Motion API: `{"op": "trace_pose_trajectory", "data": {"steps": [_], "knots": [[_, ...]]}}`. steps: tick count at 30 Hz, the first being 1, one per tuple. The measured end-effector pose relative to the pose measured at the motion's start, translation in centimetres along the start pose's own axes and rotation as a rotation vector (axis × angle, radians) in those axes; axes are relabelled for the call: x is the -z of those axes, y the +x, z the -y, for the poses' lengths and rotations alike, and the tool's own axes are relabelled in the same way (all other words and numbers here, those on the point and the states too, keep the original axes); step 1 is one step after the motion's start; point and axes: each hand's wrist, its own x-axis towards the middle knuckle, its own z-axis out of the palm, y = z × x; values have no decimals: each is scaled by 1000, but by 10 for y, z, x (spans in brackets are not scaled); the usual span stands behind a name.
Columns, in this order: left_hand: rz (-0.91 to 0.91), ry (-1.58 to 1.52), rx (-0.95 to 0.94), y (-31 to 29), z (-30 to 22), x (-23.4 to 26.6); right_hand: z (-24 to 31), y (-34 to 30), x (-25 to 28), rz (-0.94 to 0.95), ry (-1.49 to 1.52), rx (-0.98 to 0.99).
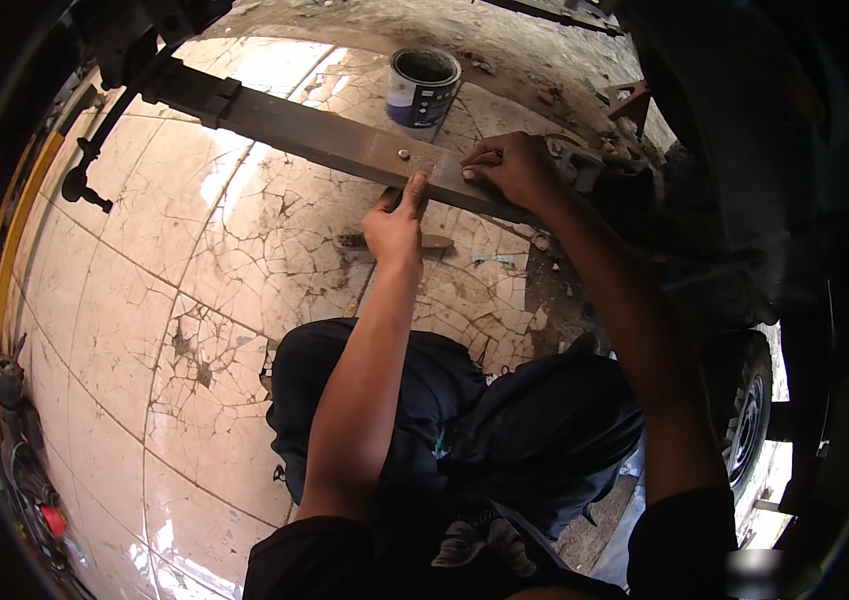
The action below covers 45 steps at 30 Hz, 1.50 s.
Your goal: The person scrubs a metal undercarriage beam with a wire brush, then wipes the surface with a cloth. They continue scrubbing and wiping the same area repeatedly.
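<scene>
head view: left hand [395, 230] clasps the beam [315, 135], apparently bracing it. right hand [525, 168] half-curls, hold unclear; next likely needs steadiness

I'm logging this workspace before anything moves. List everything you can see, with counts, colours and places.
metal beam: one, grey-brown, upper middle
bolt: one, silver, on beam
can: one, blue and white, beyond beam
tool: one, brown, on floor
tiles: many, cream, cracked, floor
rod: one, black, upper left
wheel: one, black and grey, right
unclear object: one, red, lower left
trousers: one pair, dark, lower centre
left hand: one, bare, at beam's near edge
right hand: one, bare, above beam
</scene>
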Motion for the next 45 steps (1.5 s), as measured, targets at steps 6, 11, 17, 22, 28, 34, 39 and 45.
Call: {"op": "trace_pose_trajectory", "data": {"steps": [6, 11, 17, 22, 28, 34, 39, 45], "knots": [[-37, -12, 49, 0, -6, 5, -20, -44, 35, 67, -40, -110], [-75, -200, 37, -10, -9, -5, -17, -42, 40, 43, -43, -70], [-155, -86, -31, -1, 4, -13, 12, 5, -16, 15, 45, -57], [-229, -254, -47, -10, -35, -2, 7, -17, -3, 32, 33, -81], [-276, -234, -91, -9, -25, 0, -12, -42, 19, 70, 55, -95], [-286, -155, -37, -2, -6, 1, 39, 11, -13, 32, -11, -90], [-328, -236, -4, -1, -18, 4, 32, -7, -1, 71, -31, -141], [-266, -177, -36, -8, -18, 2, -19, -49, 30, 62, 53, -153]]}}
